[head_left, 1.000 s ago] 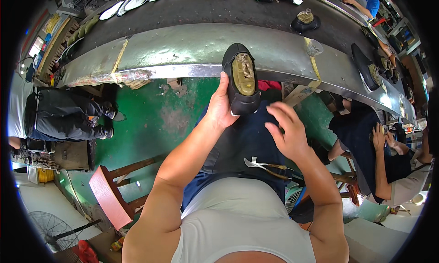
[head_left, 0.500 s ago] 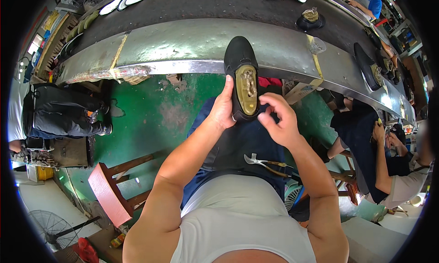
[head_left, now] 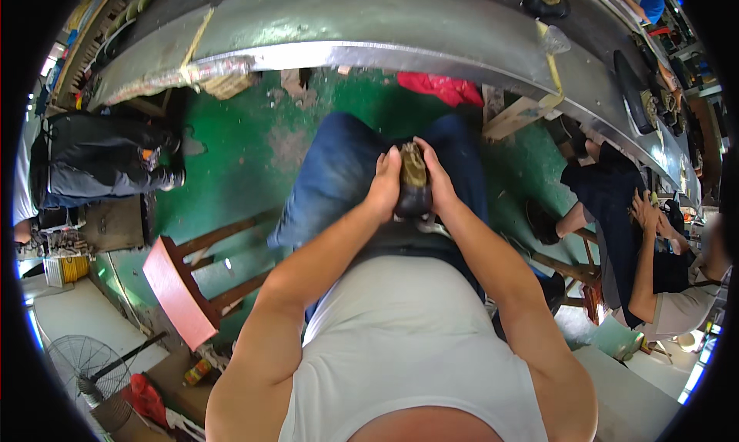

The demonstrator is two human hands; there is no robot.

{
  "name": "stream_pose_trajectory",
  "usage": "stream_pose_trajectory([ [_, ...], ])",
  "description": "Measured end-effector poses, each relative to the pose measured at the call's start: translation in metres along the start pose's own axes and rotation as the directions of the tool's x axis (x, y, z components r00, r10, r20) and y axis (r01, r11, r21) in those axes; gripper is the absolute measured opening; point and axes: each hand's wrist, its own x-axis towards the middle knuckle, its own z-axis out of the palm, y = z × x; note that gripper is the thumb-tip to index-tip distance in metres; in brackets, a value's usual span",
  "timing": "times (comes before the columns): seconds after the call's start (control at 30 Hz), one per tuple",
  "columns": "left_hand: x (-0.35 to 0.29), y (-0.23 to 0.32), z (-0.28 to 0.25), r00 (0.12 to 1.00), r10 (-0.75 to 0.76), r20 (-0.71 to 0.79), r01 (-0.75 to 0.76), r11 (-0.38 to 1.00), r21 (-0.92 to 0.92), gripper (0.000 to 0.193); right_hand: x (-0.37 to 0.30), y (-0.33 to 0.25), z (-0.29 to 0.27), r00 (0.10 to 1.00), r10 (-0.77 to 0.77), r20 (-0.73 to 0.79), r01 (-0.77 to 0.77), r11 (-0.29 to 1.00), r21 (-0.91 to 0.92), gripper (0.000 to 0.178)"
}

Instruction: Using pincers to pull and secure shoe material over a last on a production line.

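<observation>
A black shoe is held low over my lap, its heel end toward me and an olive-coloured last filling its opening. My left hand wraps its left side, and my right hand grips the right side. Both sets of fingers curl around it and partly hide the upper. The toe end is out of sight beyond my hands. Blue trousers cover my legs on either side of it.
A metal-edged workbench runs across ahead, with another black shoe on it. A pink-seated stool stands left, near a fan. Co-workers sit at right and stand at left. Red fabric lies under the bench.
The shoe has come down from the bench edge to my lap and tilted. My right hand, previously beside its heel, now grips it too. The pincers on my lap have dropped from sight.
</observation>
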Motion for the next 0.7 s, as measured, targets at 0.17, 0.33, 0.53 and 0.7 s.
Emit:
stream_pose_trajectory([
  [0.17,0.016,-0.026,0.003,0.917,-0.395,-0.061,0.379,0.908,-0.181,0.06,0.013,0.039,-0.027,0.926,0.356,-0.125,-0.349,0.934,0.074,0.065],
  [0.33,0.044,-0.04,-0.013,0.895,-0.428,-0.124,0.39,0.887,-0.249,0.049,0.016,0.023,-0.001,0.901,0.382,-0.205,-0.391,0.92,-0.003,0.07],
  [0.53,0.056,-0.008,-0.002,0.886,-0.449,-0.116,0.423,0.885,-0.193,0.042,0.023,0.003,0.01,0.859,0.358,-0.366,-0.398,0.917,-0.037,0.073],
  [0.7,0.034,-0.036,-0.004,1.0,0.014,-0.003,-0.014,0.996,-0.086,0.049,0.003,0.011,-0.02,0.993,0.096,-0.072,-0.117,0.905,-0.408,0.085],
])
